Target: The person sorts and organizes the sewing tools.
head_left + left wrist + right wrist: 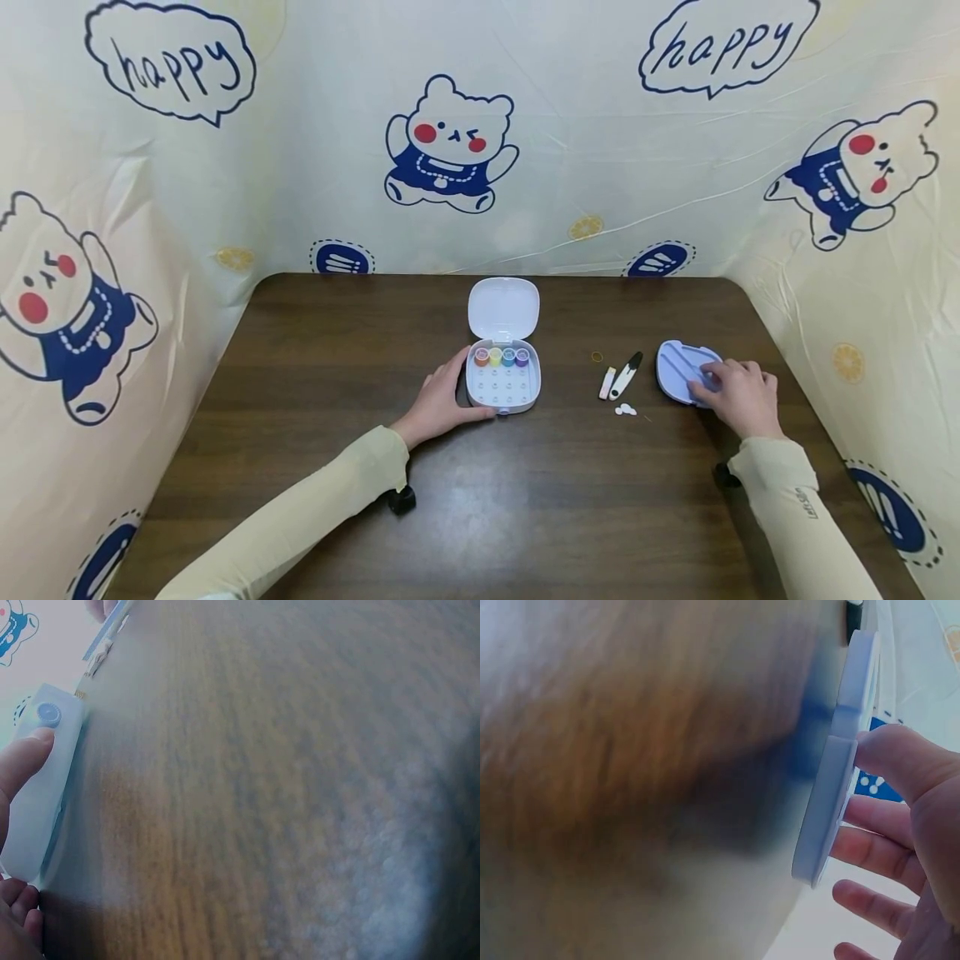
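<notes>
My left hand [438, 400] holds a white case [502, 400] at its left front corner, the thumb along its front. The lid [504, 308] stands raised at the back. Inside, a row of small coloured round pieces [495, 357] sits along the back, above rows of little bumps. The left wrist view shows the thumb just below a round button [49, 714] on the case front. To the right, my right hand [742, 396] pinches a lilac-blue tray [675, 379] between thumb and fingers; in the right wrist view the tray [829, 802] is seen edge-on, the other fingers spread.
Between the case and the tray lie a black-and-white cutter-like tool [626, 375], a short white and pink stick [607, 383], a thin yellow ring [597, 357] and several small white pieces [626, 409]. A printed cloth [450, 242] hangs behind the brown table [337, 358].
</notes>
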The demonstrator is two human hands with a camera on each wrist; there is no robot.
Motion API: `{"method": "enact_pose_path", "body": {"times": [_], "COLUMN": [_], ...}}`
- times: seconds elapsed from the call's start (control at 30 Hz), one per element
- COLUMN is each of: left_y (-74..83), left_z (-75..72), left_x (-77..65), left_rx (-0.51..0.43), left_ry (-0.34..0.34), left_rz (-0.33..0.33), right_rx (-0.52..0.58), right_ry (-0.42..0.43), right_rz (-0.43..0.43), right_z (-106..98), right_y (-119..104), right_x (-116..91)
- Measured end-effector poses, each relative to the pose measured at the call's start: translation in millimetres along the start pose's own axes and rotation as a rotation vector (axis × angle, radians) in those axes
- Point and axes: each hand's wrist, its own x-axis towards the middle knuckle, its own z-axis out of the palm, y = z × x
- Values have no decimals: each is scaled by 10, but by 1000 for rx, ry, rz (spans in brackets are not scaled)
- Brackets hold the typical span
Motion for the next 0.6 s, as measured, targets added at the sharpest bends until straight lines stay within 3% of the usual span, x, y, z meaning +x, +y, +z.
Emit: {"method": "enact_pose_path", "body": {"times": [0.6], "left_y": [24], "left_z": [-17], "left_x": [-9], "left_rx": [-7], "left_ry": [-11], "left_rz": [-7], "right_rx": [16], "right_ry": [61], "right_rz": [-67], "right_z": [-71], "right_y": [-282], "right_x": [-30]}}
